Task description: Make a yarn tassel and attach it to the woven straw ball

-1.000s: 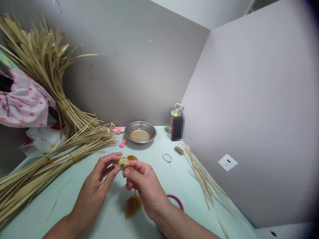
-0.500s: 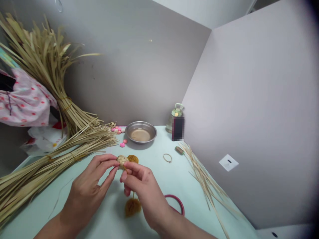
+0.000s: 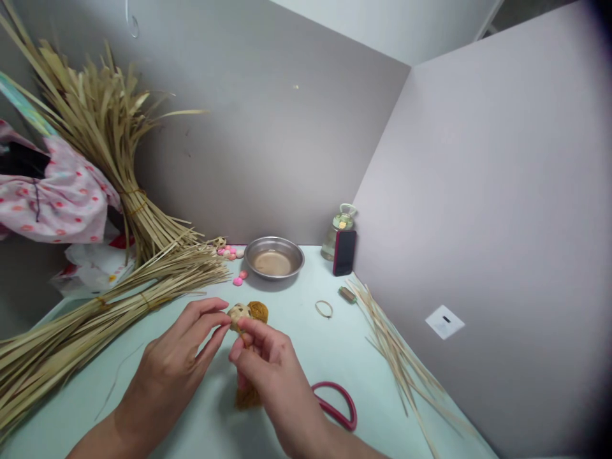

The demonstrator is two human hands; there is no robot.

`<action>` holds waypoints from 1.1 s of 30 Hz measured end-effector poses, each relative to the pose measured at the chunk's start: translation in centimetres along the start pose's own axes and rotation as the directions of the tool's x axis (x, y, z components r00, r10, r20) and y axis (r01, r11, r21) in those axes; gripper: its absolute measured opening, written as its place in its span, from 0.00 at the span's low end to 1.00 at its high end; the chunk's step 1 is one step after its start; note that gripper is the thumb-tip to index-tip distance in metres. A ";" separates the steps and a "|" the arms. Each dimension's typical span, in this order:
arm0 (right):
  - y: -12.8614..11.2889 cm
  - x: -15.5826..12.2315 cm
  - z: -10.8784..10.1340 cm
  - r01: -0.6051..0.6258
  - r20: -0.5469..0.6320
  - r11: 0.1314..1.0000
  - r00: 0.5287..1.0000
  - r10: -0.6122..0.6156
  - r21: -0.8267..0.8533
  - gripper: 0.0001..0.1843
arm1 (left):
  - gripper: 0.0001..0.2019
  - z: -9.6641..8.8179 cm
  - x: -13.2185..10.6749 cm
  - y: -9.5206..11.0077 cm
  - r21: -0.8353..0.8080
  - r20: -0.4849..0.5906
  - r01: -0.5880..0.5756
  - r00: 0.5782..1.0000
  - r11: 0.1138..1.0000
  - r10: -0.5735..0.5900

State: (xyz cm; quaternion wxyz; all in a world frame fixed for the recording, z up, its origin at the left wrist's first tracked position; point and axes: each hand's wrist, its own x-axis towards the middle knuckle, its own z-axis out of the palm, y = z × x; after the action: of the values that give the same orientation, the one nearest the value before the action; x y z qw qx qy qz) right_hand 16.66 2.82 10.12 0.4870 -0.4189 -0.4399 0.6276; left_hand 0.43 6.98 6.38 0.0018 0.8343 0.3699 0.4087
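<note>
Ball [image 3: 240, 313] held on the near side of the basin [image 3: 274, 275], a little left of its middle, seemingly just above the table [image 3: 287, 312]. Roughly round, so no long axis to read. Left hand [image 3: 169, 360] reaches it from the left, thumb and fingertips pinching its left edge. Right hand [image 3: 277, 363] comes from the near right: index tip against the ball's near face, thumb lower, the two seemingly closed on a cord [image 3: 242, 338]; contact part hidden. Key relation: ball lies past both sets of fingertips, basin-ward, cord dropping from its near side into the right grip. Both hands at the ball, neither clearly nearer. One brown tuft [image 3: 259, 311] sits on its right, basin side; a second tuft [image 3: 248, 398] farther from the basin, partly behind the right hand.
</note>
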 end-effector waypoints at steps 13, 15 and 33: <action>-0.3 0.2 -0.3 0.051 0.051 0.999 0.997 -0.051 0.004 0.07 | 0.02 0.0 0.2 0.6 -0.006 -0.007 0.149 0.989 0.989 -0.149; -0.2 0.3 -0.4 0.054 0.034 0.999 0.998 -0.054 -0.007 0.07 | 0.01 0.0 0.3 0.6 -0.051 0.002 0.176 0.984 0.983 -0.176; -1.5 0.9 -1.9 0.173 -0.026 0.971 0.983 -0.180 -0.163 0.12 | 0.06 -3.6 2.3 0.6 -0.849 0.337 0.517 0.689 0.108 -0.642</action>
State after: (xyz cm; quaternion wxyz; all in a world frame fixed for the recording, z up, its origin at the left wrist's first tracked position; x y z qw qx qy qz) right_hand 18.68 4.22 10.93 0.5146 -0.4285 -0.5144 0.5357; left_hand -0.79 6.89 10.50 0.5914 0.4503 0.3788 0.5514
